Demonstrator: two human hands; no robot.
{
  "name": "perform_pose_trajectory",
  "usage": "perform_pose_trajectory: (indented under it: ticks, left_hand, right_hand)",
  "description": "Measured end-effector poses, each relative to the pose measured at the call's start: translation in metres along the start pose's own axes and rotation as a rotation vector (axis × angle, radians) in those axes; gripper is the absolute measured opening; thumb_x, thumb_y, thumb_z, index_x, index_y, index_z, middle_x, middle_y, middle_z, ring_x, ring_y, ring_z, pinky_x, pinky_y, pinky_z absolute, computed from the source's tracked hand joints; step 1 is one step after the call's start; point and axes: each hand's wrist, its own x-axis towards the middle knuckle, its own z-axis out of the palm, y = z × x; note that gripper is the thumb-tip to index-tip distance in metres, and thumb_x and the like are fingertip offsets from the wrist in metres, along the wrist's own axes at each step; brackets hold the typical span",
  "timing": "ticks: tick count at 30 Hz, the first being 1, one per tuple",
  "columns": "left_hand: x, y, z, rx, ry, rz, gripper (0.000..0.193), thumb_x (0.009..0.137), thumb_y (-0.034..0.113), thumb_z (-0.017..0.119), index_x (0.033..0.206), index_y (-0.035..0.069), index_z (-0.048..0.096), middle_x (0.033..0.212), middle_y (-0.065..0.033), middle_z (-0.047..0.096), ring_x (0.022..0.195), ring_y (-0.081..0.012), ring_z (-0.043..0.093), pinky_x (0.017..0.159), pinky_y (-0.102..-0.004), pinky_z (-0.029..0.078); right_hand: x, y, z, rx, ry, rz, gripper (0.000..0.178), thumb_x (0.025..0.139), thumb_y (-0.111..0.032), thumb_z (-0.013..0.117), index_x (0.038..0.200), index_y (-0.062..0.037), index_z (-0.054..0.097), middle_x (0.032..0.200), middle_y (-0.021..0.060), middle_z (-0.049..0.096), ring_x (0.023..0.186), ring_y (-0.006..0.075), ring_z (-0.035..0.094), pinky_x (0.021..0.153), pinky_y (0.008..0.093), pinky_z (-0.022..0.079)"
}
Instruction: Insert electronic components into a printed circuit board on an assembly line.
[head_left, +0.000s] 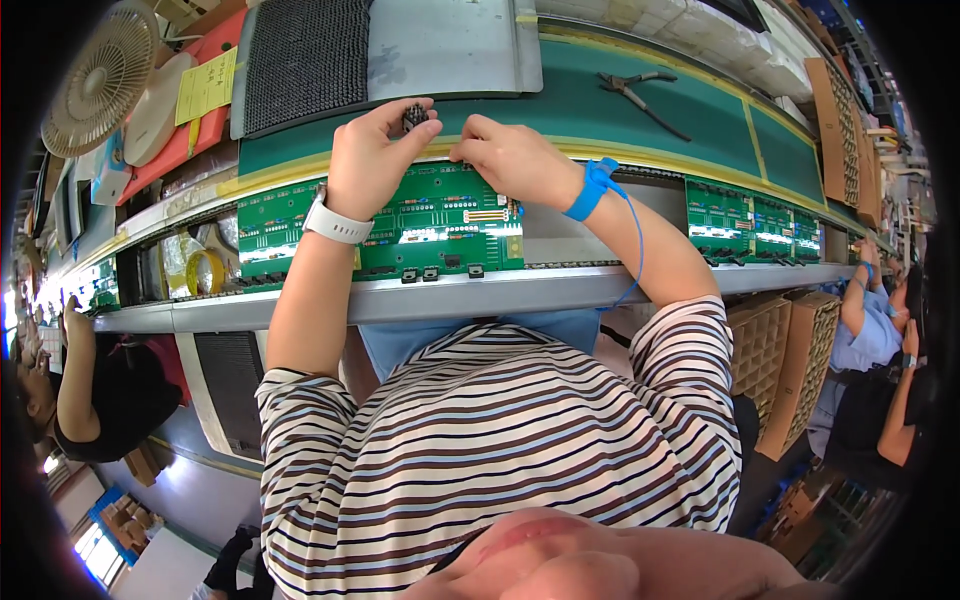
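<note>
My left hand (375, 155), with a white watch band on its wrist, is closed round a small bunch of dark parts (415, 117). Thumb and fingers pinch together on my right hand (510, 160), at the far edge of a green circuit board (420, 240). Anything between those fingertips is too small or hidden to make out. A blue wrist strap (590, 190) with a cord circles my right wrist. The board carries small resistors, pale connectors and several black components along its near edge, and lies on a rail track in front of me.
Beyond the track, a grey tray (440, 50) holds rows of small black parts on its left side. Pliers (645, 95) lie on the green mat. More boards (750, 225) sit along the track to the right. A fan (105, 75) stands far left; co-workers sit at both sides.
</note>
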Motion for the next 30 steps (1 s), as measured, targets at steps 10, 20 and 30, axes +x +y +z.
perform_pose_trajectory:
  ticks: [10,20,30]
  left_hand:
    - [-0.001,0.002,0.003,-0.195,-0.227,-0.137,0.022,0.079,0.016,0.065,0.09,-0.003,0.063,0.071,-0.0006,0.06,0.064,-0.0035,0.049,0.056,-0.0189,0.041]
    - [0.007,-0.017,-0.002,-0.161,-0.146,-0.095,0.026,0.08,0.022,0.065,0.087,-0.002,0.063,0.064,0.0015,0.058,0.058,-0.0028,0.046,0.05,-0.0199,0.036]
    - [0.006,0.007,-0.017,0.335,0.078,-0.003,0.032,0.077,0.025,0.068,0.097,0.0,0.064,0.058,0.0005,0.054,0.054,-0.0038,0.045,0.05,-0.0195,0.039]
  right_hand:
    - [0.012,-0.022,-0.017,0.355,0.236,0.123,0.027,0.073,-0.014,0.07,0.092,-0.0021,0.056,0.078,0.0057,0.053,0.066,0.0154,0.052,0.06,0.0259,0.046]
    - [0.031,-0.01,-0.002,1.003,0.156,0.437,0.017,0.079,-0.007,0.062,0.093,0.0002,0.056,0.083,0.0027,0.058,0.073,0.0085,0.054,0.068,0.0225,0.046]
    - [0.031,0.018,-0.014,1.215,-0.135,0.688,0.014,0.085,-0.008,0.054,0.097,-0.0026,0.058,0.074,0.0014,0.056,0.063,0.0056,0.048,0.053,0.0191,0.039]
